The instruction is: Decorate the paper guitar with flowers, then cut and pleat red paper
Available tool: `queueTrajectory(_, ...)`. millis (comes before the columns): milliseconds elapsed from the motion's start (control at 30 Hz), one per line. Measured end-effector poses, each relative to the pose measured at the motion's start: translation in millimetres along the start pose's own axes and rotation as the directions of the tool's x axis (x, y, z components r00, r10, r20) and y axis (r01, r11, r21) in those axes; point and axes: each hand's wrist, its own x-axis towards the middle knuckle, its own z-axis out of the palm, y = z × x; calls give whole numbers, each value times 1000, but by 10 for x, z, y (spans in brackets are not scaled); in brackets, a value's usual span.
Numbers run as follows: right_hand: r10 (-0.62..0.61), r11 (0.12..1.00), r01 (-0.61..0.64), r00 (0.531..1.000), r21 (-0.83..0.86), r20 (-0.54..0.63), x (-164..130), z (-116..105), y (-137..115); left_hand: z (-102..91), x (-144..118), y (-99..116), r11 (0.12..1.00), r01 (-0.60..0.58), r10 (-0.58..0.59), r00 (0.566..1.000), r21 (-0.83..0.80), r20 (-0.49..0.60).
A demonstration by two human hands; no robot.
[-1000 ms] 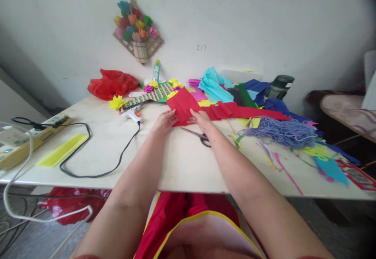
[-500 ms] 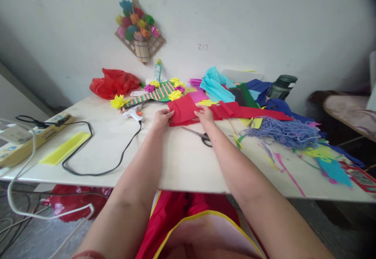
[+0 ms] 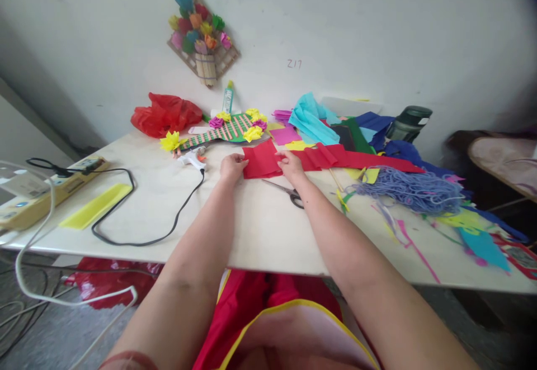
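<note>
A long strip of red paper (image 3: 327,157) lies across the white table (image 3: 260,224), its left end folded into a flat square. My left hand (image 3: 232,166) pinches the left edge of that folded square. My right hand (image 3: 291,166) presses on its right side, fingers on the paper. Scissors (image 3: 289,192) lie on the table just in front of my right hand. A white glue gun (image 3: 191,160) rests to the left of my left hand, its black cord (image 3: 138,230) looping toward the table's front.
A pile of coloured papers (image 3: 331,124) and blue yarn (image 3: 411,188) fills the right side. A woven paper craft with flowers (image 3: 229,128), a glue bottle (image 3: 227,97) and a red bag (image 3: 165,114) stand at the back. A power strip (image 3: 46,191) and yellow strip (image 3: 95,207) lie left.
The raised end of the red paper has been folded down flat onto the table, and both hands have moved slightly farther away with it.
</note>
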Motion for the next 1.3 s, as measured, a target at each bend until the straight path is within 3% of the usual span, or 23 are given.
queueTrajectory(100, -44, 997, 46, 998, -66, 41, 9, -2, 16, -14, -7, 12, 988, -52, 48, 998, 146, 29)
queueTrajectory(233, -2, 986, 16, 996, -166, 88, -14, -17, -35, -55, -82, 97, 975, -23, 12, 998, 220, 54)
queueTrajectory(467, 29, 975, 2, 990, -221, 136, -40, -24, -77, -110, -223, 247, 929, 28, -28, 1000, 370, -3)
queueTrajectory(1100, 23, 965, 17, 989, -262, 149, -27, -17, -59, -89, -275, 287, 872, 43, -20, 998, 487, -53)
queueTrajectory(1300, 34, 964, 6, 989, -265, 145, -26, -9, -41, -124, -261, 242, 857, -17, 36, 999, 515, -27)
